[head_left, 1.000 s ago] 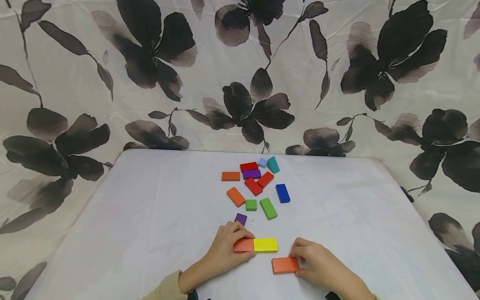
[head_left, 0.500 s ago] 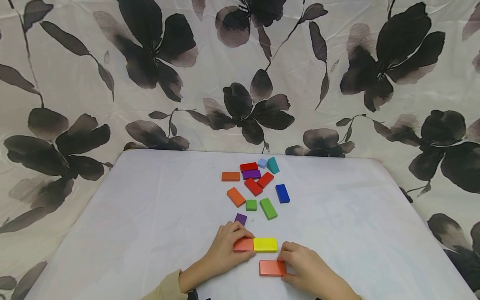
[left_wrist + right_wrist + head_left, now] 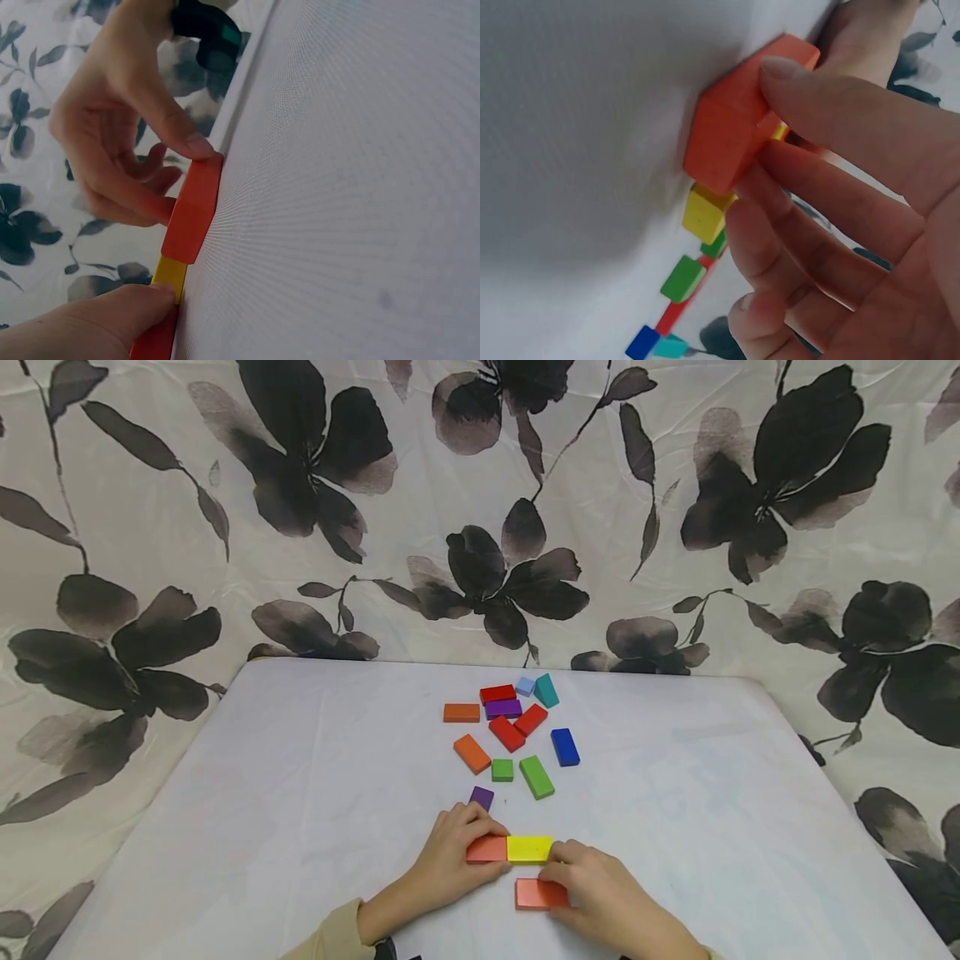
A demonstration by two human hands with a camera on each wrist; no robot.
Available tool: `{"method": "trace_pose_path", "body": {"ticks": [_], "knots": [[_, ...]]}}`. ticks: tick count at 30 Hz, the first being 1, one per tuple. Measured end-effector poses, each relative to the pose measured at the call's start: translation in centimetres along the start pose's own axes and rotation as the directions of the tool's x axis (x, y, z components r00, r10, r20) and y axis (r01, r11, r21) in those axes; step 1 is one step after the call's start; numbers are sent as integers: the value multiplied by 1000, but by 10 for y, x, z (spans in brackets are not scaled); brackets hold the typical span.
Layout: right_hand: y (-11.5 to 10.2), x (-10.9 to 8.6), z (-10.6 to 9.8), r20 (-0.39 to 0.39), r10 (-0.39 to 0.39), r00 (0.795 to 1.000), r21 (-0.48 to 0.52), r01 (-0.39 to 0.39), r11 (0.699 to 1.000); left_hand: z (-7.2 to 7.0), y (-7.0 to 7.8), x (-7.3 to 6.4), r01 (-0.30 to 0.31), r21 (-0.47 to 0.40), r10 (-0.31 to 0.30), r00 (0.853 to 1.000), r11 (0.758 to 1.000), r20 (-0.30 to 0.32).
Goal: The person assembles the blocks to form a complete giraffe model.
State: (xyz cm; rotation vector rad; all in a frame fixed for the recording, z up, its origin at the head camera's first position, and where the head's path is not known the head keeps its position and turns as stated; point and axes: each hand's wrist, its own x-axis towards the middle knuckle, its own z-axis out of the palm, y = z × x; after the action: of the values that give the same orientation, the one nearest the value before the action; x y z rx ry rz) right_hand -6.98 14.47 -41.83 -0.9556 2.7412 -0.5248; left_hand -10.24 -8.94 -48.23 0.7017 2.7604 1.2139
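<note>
My left hand [image 3: 447,852] grips a coral block [image 3: 487,850] that lies flat on the white table. Its right end meets the left end of a yellow block [image 3: 527,850]. Between thumb and fingers, my right hand [image 3: 603,893] pinches a second coral block [image 3: 534,895], just in front of the yellow one. From the head view a narrow gap shows between that block and the yellow one. The left wrist view shows the pinched block [image 3: 195,206] with the right thumb on its near end. The right fingers partly cover its right end in the head view.
Beyond the hands lie a purple block [image 3: 482,797], a small green block [image 3: 502,770], a longer green block [image 3: 537,777] and a blue block [image 3: 566,747]. Farther back are several red, orange, purple and teal blocks. A floral cloth [image 3: 480,485] hangs behind the table [image 3: 262,793].
My right hand has moved left with its coral block, bringing it in front of the yellow block, and most recently slightly closer to it. The left hand keeps still.
</note>
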Motion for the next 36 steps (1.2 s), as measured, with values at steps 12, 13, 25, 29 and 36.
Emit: {"method": "trace_pose_path", "body": {"ticks": [12,13,25,29,36], "knots": [[-2,8,5,-84,-35,996,-36,32,999,1,-3,0,-10,-8,10,1000,1000,-11],[-2,8,5,-86,-34,996,-38,31,999,1,-2,0,-12,-8,12,1000,1000,-14],[-3,10,3,-88,-12,996,-32,9,999,-2,1,-1,-41,4,41,999,999,9],[-3,11,3,-85,7,996,-15,-8,1000,-3,1,-2,-49,-6,49,998,999,32],[-1,13,2,-117,27,993,7,-26,1000,-3,0,-1,-61,-8,61,998,998,23]]}}
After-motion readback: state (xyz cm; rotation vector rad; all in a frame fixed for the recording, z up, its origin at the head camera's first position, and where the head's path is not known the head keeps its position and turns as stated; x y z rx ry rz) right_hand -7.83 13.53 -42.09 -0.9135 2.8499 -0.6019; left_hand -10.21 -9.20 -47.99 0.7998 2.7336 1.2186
